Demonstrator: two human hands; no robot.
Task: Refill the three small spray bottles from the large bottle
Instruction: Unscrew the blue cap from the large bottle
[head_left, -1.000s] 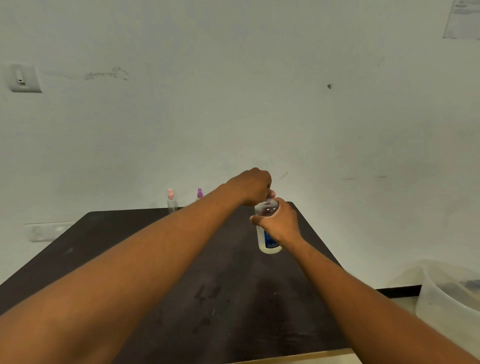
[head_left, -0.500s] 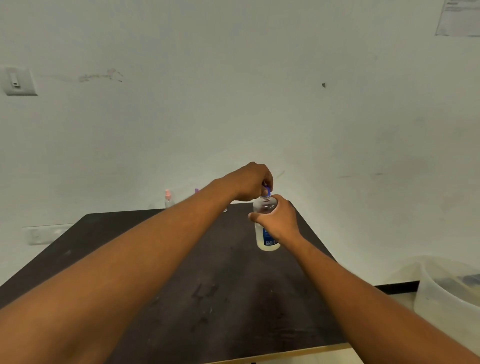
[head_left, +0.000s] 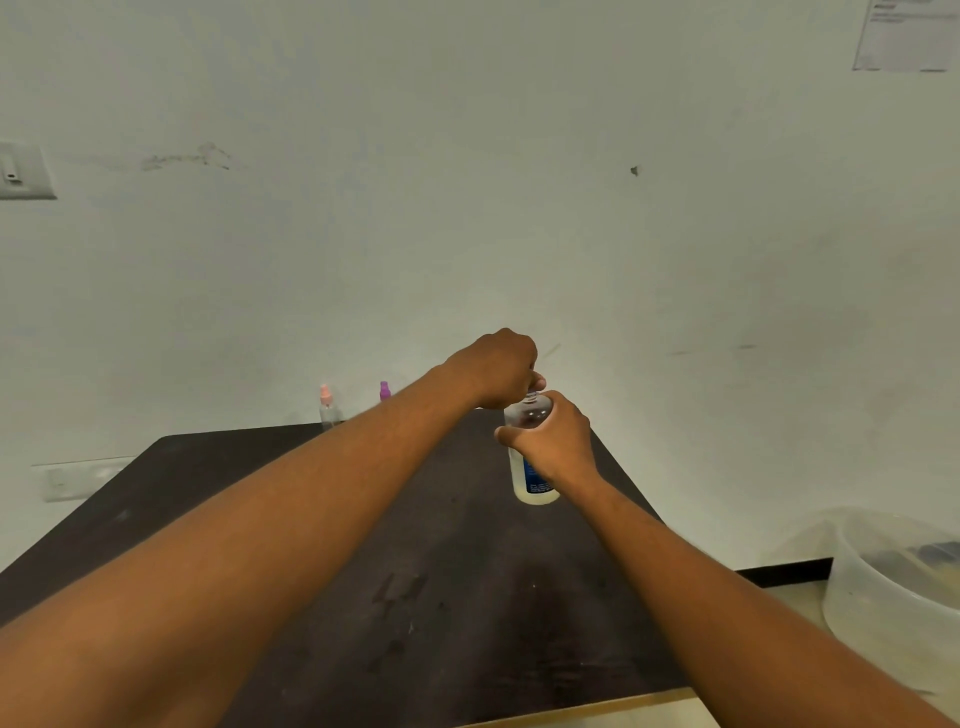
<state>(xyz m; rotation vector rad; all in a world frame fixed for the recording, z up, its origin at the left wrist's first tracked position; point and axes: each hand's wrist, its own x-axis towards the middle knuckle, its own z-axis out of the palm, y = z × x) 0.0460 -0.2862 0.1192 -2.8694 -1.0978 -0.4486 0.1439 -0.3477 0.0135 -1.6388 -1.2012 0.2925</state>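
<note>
Half a second ago a blue cap showed under the left hand (head_left: 501, 366); now its curled fingers hide it at the neck of the large bottle (head_left: 529, 462), which the right hand (head_left: 553, 441) grips upright on the surface (head_left: 311, 519). Uncapping seems underway; 2 small spray bottles (head_left: 327, 408) wait behind.

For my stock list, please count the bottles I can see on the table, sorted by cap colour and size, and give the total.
Small spray bottle, pink cap: 1
Small spray bottle, purple cap: 1
Large bottle, gripped by the right hand, the left hand at its cap: 1
Total: 3
A third small bottle is not visible; the left forearm may hide it.
</note>
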